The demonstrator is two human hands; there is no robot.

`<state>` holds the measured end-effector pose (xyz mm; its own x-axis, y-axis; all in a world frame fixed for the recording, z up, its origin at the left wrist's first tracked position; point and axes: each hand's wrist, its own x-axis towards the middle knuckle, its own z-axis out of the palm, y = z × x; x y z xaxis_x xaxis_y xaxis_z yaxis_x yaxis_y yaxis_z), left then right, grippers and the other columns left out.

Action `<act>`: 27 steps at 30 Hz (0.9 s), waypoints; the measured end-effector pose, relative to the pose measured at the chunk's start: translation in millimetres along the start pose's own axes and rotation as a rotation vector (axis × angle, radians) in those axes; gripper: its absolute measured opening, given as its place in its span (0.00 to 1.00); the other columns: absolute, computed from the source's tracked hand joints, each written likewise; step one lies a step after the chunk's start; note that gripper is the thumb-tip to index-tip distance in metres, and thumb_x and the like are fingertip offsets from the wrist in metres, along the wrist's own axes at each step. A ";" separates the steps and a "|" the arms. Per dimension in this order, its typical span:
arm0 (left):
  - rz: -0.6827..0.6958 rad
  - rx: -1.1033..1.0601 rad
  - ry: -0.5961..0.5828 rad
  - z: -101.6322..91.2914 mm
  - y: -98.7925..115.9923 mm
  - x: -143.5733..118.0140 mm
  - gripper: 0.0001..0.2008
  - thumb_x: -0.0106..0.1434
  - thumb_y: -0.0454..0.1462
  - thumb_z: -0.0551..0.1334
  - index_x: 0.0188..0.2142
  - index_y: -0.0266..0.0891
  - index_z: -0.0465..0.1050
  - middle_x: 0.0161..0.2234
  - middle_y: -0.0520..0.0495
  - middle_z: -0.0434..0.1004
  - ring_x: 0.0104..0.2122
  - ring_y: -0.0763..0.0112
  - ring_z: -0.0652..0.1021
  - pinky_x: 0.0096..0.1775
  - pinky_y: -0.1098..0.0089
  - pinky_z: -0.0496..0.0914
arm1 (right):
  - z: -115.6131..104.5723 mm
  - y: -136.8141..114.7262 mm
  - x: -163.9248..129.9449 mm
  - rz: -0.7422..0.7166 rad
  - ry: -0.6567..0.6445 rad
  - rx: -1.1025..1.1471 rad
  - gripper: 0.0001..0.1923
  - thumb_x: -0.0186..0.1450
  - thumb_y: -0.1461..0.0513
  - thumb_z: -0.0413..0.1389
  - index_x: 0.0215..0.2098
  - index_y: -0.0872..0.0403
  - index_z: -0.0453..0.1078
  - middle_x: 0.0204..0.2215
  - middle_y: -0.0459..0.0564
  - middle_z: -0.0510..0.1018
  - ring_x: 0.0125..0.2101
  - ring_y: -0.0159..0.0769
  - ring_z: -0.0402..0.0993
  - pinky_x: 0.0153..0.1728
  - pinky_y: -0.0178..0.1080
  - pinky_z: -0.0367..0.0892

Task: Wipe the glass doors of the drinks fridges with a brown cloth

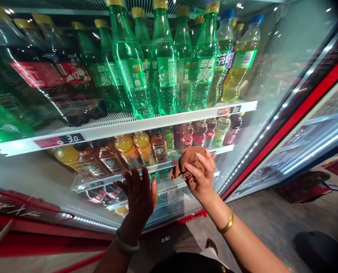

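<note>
Drinks fridge, seen through its glass front (274, 76). Both hands are raised against the lower part of the glass.

Right hand (202, 175) — fingers curled tight around a bunched brown cloth (190, 161), which it presses to the glass at about the level of the second shelf. A gold bangle (226, 223) sits on that wrist.

Left hand (139, 193) — open, fingers spread and pointing up, palm toward the glass, holding nothing. Whether the palm actually touches the glass cannot be told. A pale green bangle (126, 244) circles the wrist. It is just left of and slightly lower than the right hand; the two are near but apart.

Behind the glass: top shelf (123, 127) carries tall green soda bottles (163, 64) in the middle, dark cola bottles (52, 72) with red labels to the left, and a yellow tea bottle (243, 60) with a blue cap to the right. White price strip along the shelf edge reads 3.0.

Second shelf (169, 155) — small orange juice bottles (129, 148), brown tea bottles (159, 146), red-labelled small bottles (199, 132) further right.

Red frame (296, 113) edges the fridge on the right; grey floor (265, 220) below.
</note>
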<state>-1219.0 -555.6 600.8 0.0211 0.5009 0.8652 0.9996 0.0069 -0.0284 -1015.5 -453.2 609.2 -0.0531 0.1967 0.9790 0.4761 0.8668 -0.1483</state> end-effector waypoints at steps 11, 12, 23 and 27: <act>0.074 -0.045 -0.018 -12.3 -14.0 -4.6 0.48 0.64 0.31 0.66 0.77 0.38 0.42 0.77 0.40 0.32 0.76 0.55 0.37 0.74 0.50 0.30 | 24.8 -33.2 3.9 -0.175 -0.111 0.011 0.22 0.71 0.63 0.60 0.57 0.30 0.72 0.63 0.39 0.71 0.74 0.39 0.53 0.76 0.57 0.50; 0.085 -0.035 -0.013 -14.1 -13.7 -2.5 0.47 0.64 0.32 0.66 0.77 0.36 0.43 0.77 0.40 0.32 0.76 0.56 0.37 0.74 0.52 0.31 | 23.2 -29.9 4.2 -0.153 -0.088 0.016 0.21 0.71 0.62 0.60 0.57 0.31 0.72 0.64 0.39 0.70 0.74 0.40 0.53 0.76 0.58 0.51; 0.080 -0.036 -0.054 -16.3 -13.2 -2.9 0.43 0.71 0.38 0.61 0.77 0.39 0.39 0.77 0.46 0.27 0.76 0.61 0.32 0.74 0.54 0.28 | 32.1 -40.6 -1.6 -0.216 -0.072 0.118 0.05 0.73 0.56 0.58 0.45 0.39 0.75 0.63 0.35 0.72 0.74 0.38 0.54 0.77 0.55 0.45; 0.036 -0.059 -0.107 -9.7 -15.0 -9.5 0.40 0.73 0.39 0.57 0.78 0.45 0.36 0.77 0.48 0.30 0.74 0.59 0.28 0.73 0.47 0.26 | 27.3 -25.1 -12.6 -0.193 0.005 0.121 0.08 0.72 0.59 0.58 0.48 0.40 0.76 0.67 0.37 0.69 0.73 0.41 0.56 0.75 0.57 0.49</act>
<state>-1234.0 -568.8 597.9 0.0582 0.5892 0.8059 0.9977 -0.0626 -0.0262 -1050.7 -464.9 596.8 -0.1285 0.0202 0.9915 0.3492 0.9367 0.0262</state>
